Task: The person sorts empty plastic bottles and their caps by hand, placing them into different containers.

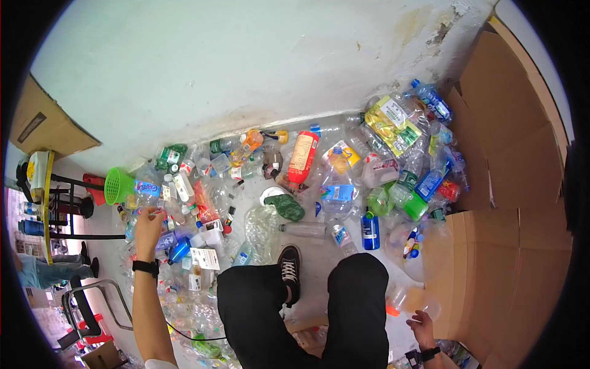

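My left hand (149, 232) reaches over the bottle pile on the left, fingers drawn together. A small reddish-white bit shows at its fingertips, and I cannot tell what it is. Just beyond lies a clear bottle with a blue label (147, 189). A blue bottle (179, 250) rests to the right of that wrist. At the lower right my right hand (422, 328) has its fingers apart and holds nothing. Right by its fingertips a clear plastic jar (416, 301) with an orange lid (392, 311) lies on its side.
Mixed plastic bottles cover the floor along the wall (246, 67). A red bottle (303, 158) and a large clear bottle (337, 181) lie ahead. Cardboard (491, 258) borders the right. At left are a green basket (119, 186), a metal-framed chair (101, 295) and a person's legs (55, 270).
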Tool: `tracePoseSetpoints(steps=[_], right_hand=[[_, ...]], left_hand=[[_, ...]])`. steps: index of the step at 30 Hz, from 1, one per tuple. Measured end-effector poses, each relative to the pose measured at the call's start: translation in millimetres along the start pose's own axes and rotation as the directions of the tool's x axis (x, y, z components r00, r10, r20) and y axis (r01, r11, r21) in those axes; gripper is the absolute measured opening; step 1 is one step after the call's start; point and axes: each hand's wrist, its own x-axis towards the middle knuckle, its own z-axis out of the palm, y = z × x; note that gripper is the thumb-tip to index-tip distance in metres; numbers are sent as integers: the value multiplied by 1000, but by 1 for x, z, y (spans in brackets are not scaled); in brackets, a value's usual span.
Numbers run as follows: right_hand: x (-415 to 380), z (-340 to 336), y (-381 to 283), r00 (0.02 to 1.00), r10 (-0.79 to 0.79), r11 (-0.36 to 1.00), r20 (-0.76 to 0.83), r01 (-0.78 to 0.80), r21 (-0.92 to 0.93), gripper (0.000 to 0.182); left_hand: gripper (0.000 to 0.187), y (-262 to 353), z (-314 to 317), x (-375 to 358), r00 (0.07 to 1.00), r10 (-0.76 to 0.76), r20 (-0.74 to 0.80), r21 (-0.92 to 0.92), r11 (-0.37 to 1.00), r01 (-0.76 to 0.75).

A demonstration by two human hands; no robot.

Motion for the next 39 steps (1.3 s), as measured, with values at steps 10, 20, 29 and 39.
tracePoseSetpoints(steps=[10, 20, 29, 39], right_hand=[[-23, -32, 82, 986, 3, 951, 165, 48, -306, 35], [-31, -34, 94, 917, 385, 813, 105, -282, -510, 39], [-43, -62, 147, 889, 445, 868, 103, -401, -291, 43], [-41, -55, 109, 982, 159, 890, 103, -98, -445, 41]], left_hand=[[45, -85, 107, 128, 894, -421, 154, 109, 907, 408], [92, -133, 190, 206, 917, -382, -112, 37, 921, 388], [82, -129, 212, 206, 872, -461, -165, 49, 879, 474], [74, -169, 194, 203, 971, -165, -175, 249, 946, 206]])
